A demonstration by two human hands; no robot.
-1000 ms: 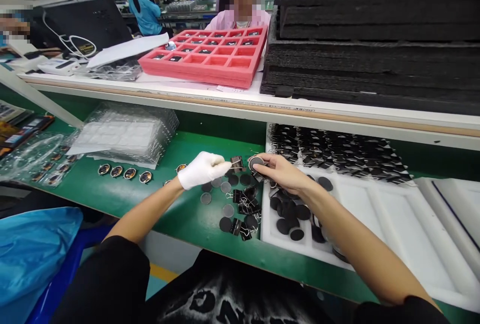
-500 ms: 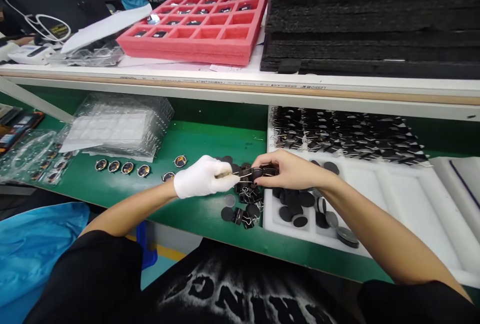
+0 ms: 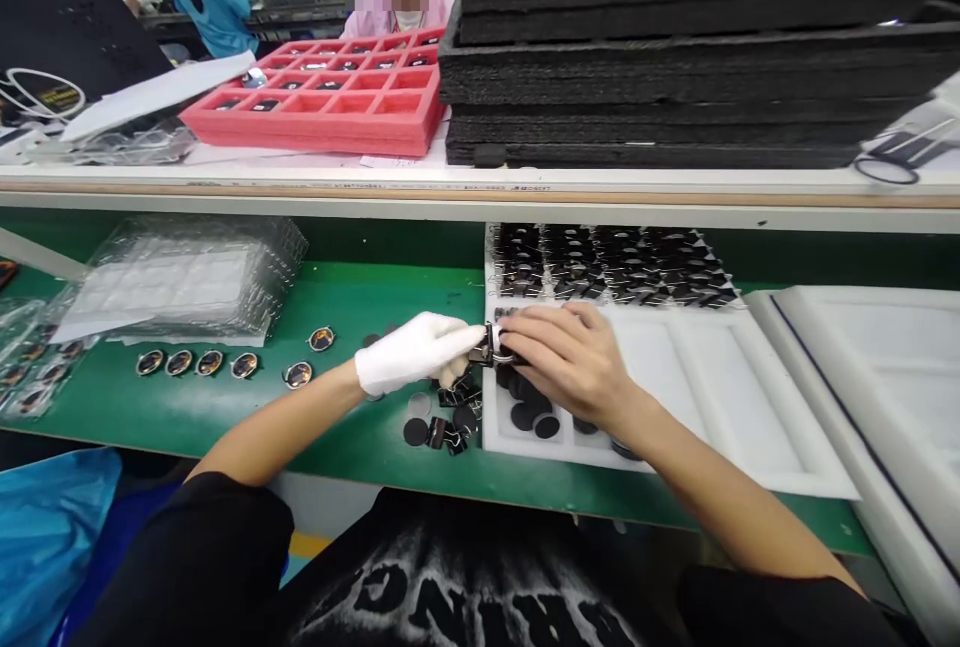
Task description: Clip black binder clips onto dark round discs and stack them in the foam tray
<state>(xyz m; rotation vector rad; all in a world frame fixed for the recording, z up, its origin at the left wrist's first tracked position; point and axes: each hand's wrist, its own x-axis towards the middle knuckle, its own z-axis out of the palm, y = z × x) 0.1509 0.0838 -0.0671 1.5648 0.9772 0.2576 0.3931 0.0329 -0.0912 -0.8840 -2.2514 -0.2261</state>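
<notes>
My left hand [image 3: 420, 352], in a white glove, is closed on a black binder clip [image 3: 487, 345] with shiny wire handles. From the other side, the bare fingers of my right hand [image 3: 566, 357] are closed on the same clip, and they hide part of it. Below my hands lie loose binder clips [image 3: 454, 439] and dark round discs [image 3: 416, 432] on the green table [image 3: 337, 452]. More dark discs [image 3: 546, 425] rest in the white foam tray [image 3: 675, 347] under my right hand. At the tray's far end stand rows of black binder clips [image 3: 600, 262].
Several round watch-like pieces [image 3: 209, 362] lie to the left, before stacked clear plastic trays [image 3: 202, 272]. A shelf [image 3: 300, 197] crosses above, bearing a pink foam tray [image 3: 315, 127] and black foam stacks [image 3: 637, 97]. Another white tray [image 3: 885, 377] lies right. A person in pink sits opposite.
The view has turned to the right. My right hand has gone from pinching a dark round piece to lying with its fingers over the clip. Both hands stay close together.
</notes>
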